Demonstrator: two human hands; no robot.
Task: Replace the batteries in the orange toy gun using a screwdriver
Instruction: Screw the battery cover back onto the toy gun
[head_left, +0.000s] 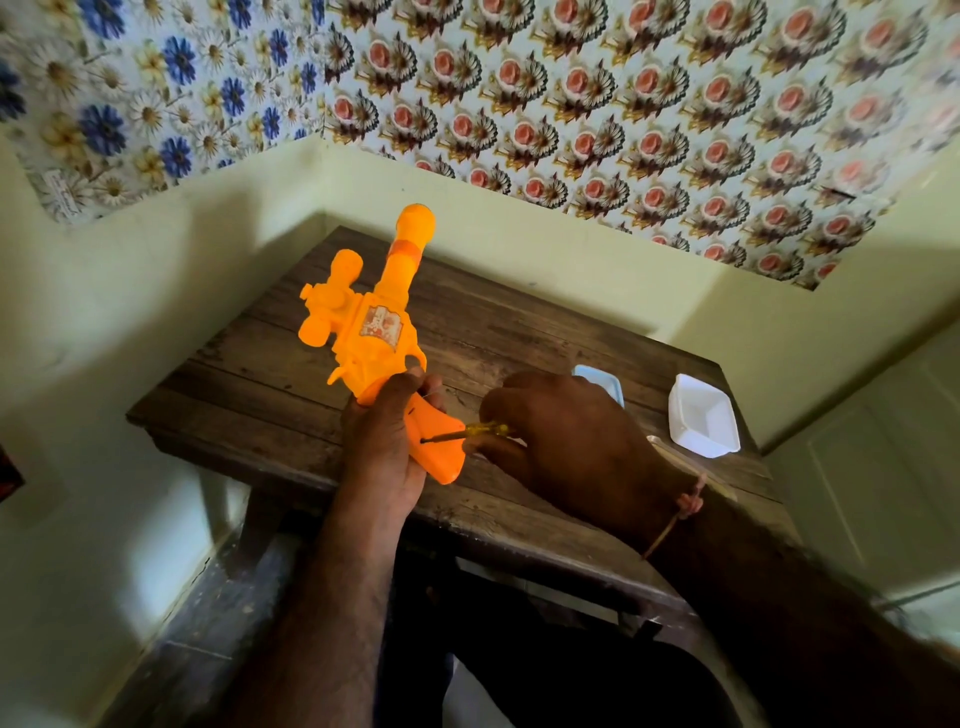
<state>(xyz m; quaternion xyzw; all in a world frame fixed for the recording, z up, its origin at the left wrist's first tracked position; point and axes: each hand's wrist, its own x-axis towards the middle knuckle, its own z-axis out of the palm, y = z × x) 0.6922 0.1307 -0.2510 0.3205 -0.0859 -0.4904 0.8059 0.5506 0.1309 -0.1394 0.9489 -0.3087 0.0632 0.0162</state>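
The orange toy gun (363, 332) is held above the table (270, 395), left of centre frame, its long axis running from the grip at lower centre up to the muzzle near upper centre. The left hand (387, 441) is curled round the grip from the left side. The screwdriver (467, 434) lies nearly level, tip at the grip's side face, handle pointing right. The right hand (566, 441) pinches that handle and sits just right of the grip. Judgement: the cover screw is being worked; the tool must stay square to the grip. Two white trays (701, 415) stand on the table at right, well apart.
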